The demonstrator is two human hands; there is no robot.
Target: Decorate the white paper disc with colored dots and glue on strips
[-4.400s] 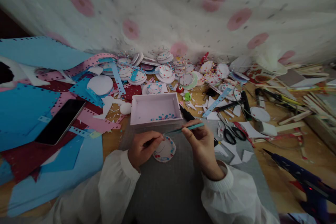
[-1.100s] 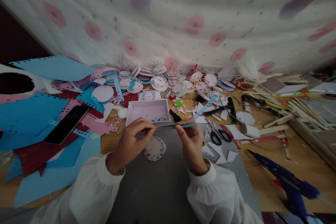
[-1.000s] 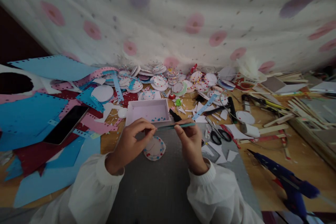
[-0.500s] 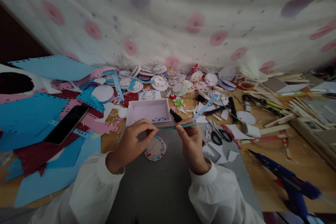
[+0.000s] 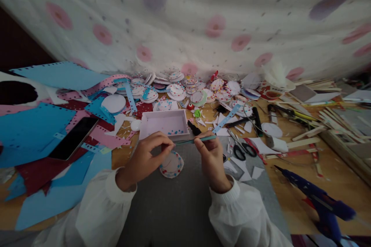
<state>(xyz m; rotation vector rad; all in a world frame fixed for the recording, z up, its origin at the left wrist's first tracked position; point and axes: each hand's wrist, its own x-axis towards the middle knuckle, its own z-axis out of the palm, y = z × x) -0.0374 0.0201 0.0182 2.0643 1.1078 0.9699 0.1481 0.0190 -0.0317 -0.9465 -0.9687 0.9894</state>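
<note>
My right hand [image 5: 211, 154] is closed around a slim teal pointed tool [image 5: 207, 138], its thin end running left. My left hand [image 5: 150, 156] pinches thumb and forefinger together right at that thin end; whatever lies between the fingertips is too small to make out. Just below the left fingertips, a white disc ringed with red and blue beads [image 5: 171, 165] lies on the grey mat [image 5: 174, 212]. Behind both hands stands a shallow pale pink box [image 5: 156, 119] with small blue pieces in its right corner.
Beaded discs [image 5: 176, 90] are heaped along the curtain. Coloured sheets and a phone [image 5: 74, 138] lie at left. To the right are black-handled scissors [image 5: 244, 149], paper scraps, a hammer [image 5: 256, 121], wooden sticks [image 5: 336, 123] and a blue glue gun [image 5: 319, 197].
Both hands keep nearly the same pose. The tool and the fingers have shifted only very slightly.
</note>
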